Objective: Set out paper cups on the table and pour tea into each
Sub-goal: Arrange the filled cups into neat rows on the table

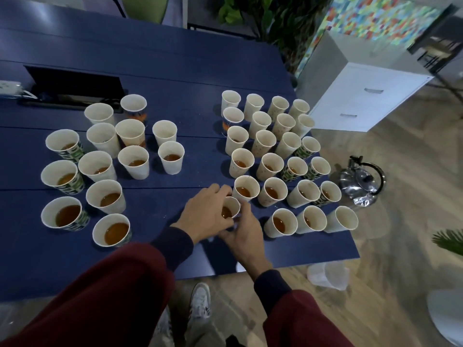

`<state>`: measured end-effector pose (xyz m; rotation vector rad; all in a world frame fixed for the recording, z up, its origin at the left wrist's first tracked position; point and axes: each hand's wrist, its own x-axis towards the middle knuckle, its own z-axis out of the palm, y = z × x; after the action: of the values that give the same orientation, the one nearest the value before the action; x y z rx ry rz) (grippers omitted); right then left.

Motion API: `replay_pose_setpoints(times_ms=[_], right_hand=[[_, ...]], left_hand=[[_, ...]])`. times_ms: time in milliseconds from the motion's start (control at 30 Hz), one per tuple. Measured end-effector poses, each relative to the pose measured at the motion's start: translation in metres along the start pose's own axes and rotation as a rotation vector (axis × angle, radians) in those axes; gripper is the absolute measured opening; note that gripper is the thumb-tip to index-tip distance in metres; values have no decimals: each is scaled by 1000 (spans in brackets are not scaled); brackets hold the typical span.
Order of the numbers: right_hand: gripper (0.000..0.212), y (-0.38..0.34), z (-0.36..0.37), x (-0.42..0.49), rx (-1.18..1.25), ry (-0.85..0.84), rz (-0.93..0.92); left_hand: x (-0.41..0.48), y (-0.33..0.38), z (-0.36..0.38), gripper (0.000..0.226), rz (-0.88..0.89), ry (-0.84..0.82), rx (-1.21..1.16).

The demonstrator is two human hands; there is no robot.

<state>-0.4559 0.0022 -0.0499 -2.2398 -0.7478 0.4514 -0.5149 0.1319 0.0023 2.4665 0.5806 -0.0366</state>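
Note:
Several paper cups stand in two clusters on the dark blue table (175, 78), one cluster on the left (100, 169) and one on the right (275, 159). Many of the near cups hold brown tea; the far ones look empty or nearly so. Both my hands hold one small cup of tea (230, 208) near the table's front edge. My left hand (206, 211) curls round its left side and my right hand (244, 230) grips it from below and right. A shiny metal kettle (360, 182) with a black handle stands at the table's right edge.
A black recessed box (72, 83) sits in the table at the back left. A white drawer cabinet (363, 96) stands to the right, with plants behind it. Crumpled clear plastic (328, 275) lies on the wooden floor. My shoes (200, 299) show below the table edge.

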Motion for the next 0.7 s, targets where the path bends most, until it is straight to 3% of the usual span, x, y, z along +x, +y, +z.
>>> replay_pose_setpoints(times_ms=[67, 433, 700], right_hand=[[88, 0, -2, 1, -41, 17, 5], [58, 2, -7, 3, -318, -32, -35], [46, 11, -25, 2, -394, 93, 129]], left_hand=[[1, 4, 4, 51, 8, -6, -17], [7, 1, 19, 39, -28, -13, -244], [7, -23, 18, 47, -141, 30, -236]])
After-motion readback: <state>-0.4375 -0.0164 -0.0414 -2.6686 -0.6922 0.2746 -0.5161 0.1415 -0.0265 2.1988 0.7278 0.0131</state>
